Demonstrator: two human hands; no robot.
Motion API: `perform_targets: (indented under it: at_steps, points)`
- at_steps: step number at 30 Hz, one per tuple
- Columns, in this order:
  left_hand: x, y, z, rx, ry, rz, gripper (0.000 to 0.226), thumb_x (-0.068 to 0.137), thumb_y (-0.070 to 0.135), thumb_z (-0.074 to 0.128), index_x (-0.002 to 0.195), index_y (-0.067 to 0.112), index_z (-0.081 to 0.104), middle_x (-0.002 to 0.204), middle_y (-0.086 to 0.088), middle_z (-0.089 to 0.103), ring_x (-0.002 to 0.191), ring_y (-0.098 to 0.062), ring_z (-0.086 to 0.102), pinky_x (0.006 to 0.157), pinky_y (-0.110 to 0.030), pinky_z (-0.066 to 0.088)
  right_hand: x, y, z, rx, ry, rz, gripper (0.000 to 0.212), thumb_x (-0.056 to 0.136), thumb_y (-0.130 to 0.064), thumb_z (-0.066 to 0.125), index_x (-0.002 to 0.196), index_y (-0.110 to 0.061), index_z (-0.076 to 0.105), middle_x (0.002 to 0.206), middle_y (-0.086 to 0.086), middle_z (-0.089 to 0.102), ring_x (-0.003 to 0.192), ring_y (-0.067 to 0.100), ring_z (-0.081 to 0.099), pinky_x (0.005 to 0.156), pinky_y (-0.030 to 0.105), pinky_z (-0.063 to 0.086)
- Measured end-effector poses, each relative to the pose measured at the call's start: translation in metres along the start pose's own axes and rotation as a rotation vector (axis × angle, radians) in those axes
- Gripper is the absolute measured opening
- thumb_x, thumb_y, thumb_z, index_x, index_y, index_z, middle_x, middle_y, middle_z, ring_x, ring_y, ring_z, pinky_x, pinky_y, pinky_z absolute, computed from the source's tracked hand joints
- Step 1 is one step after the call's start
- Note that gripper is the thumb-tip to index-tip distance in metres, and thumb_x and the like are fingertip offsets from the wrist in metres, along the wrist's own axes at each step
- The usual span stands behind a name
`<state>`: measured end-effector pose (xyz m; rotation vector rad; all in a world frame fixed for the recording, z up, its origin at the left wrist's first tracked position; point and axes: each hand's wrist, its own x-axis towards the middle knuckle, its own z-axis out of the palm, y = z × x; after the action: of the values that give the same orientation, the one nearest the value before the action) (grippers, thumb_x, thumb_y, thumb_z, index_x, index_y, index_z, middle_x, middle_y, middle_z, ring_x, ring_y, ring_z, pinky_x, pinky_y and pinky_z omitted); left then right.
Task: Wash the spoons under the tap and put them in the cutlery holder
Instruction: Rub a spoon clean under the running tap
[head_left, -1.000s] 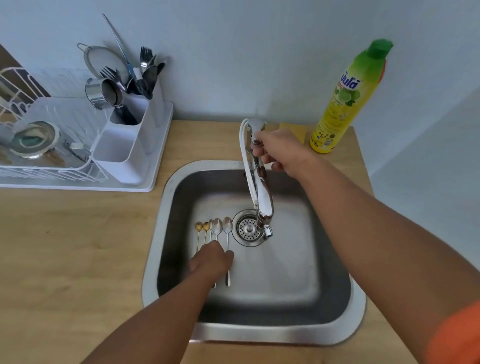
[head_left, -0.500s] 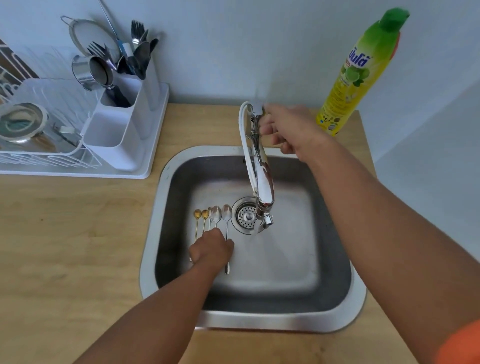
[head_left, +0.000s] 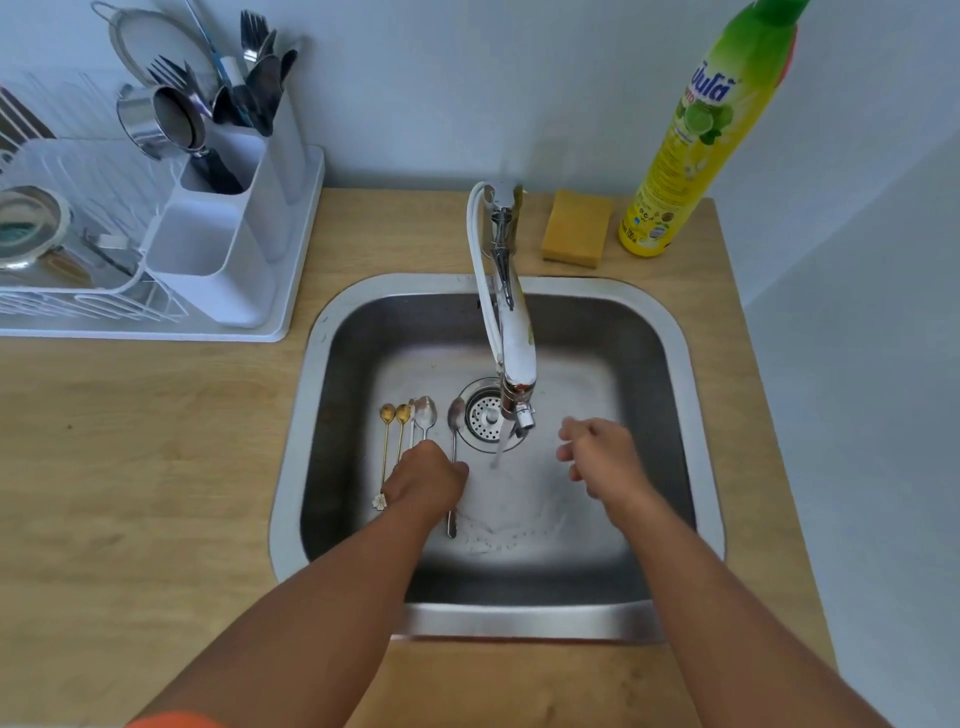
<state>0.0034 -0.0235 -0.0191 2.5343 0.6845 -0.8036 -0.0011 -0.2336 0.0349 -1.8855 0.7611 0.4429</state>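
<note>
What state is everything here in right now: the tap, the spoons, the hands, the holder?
Tap: running.
Spoons: lying in a row on the sink floor.
Left hand: down on the spoon handles; grip hidden.
Right hand: empty, loosely curled beside the stream.
Cutlery holder: upright, front compartment empty.

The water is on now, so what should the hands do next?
Probably lift one spoon into the stream. The left hand rests on the handles of the silver and gold spoons lying in the steel sink, and water runs from the chrome tap just beside them.
</note>
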Motion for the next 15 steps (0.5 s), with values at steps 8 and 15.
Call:
perform_targets:
  at_steps: [8, 15]
  points:
    - [-0.022, 0.0, -0.015, -0.559, -0.481, -0.099, 0.023, 0.095, 0.025, 0.066, 0.081, 0.008, 0.07, 0.055, -0.003, 0.064, 0.038, -0.014, 0.052, 0.042, -0.021, 0.04, -0.003, 0.009, 0.02, -0.076, -0.246, 0.113, 0.032, 0.097, -0.045, 0.055, 0.095, -0.017, 0.07, 0.091, 0.003, 0.076, 0.066, 0.019, 0.058, 0.049, 0.026, 0.038]
    - [-0.046, -0.002, -0.024, -0.677, -0.651, -0.027, 0.019, 0.097, 0.031, 0.068, 0.094, 0.013, 0.072, 0.07, 0.001, 0.067, 0.06, -0.009, 0.063, 0.052, -0.025, 0.051, -0.01, -0.002, 0.031, -0.089, -0.471, 0.177, 0.02, 0.084, -0.032, 0.069, 0.095, -0.018, 0.078, 0.075, -0.008, 0.074, 0.059, 0.011, 0.055, 0.051, 0.022, 0.036]
